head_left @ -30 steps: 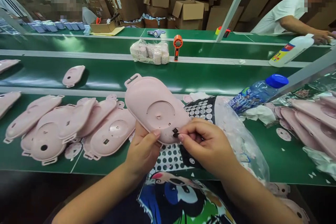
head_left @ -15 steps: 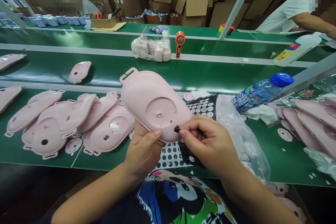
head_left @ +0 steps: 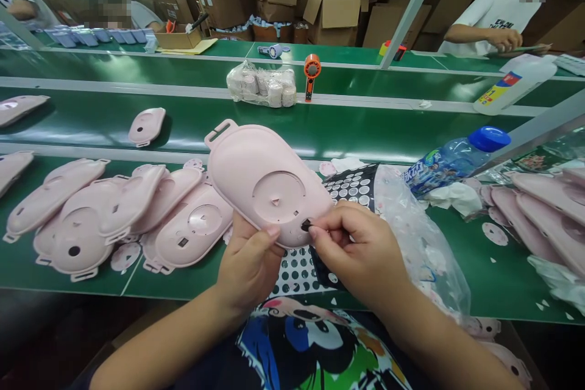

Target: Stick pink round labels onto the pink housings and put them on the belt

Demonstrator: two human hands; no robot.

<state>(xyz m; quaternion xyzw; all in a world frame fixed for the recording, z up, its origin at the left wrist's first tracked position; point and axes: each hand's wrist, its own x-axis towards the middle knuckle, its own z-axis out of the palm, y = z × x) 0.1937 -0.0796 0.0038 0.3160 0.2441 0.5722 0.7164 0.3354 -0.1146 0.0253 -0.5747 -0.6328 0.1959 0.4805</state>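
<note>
One pink shell is held tilted above the bench, its slotted tab at the upper left. The left hand is closed on the lower rim, thumb on the face and the other fingers mostly hidden beneath. The right hand has thumb and forefinger pinched almost together on the edge of a small black patch, at the shell's lower end. The shell looks like light, stiff plastic, smooth enough to slide or scuff, so the rim is the place to hold it, with a thumb spread flat. The patch looks thin and easily creased; it is best nipped by one edge. Whether it is sticky, I cannot tell.
</note>
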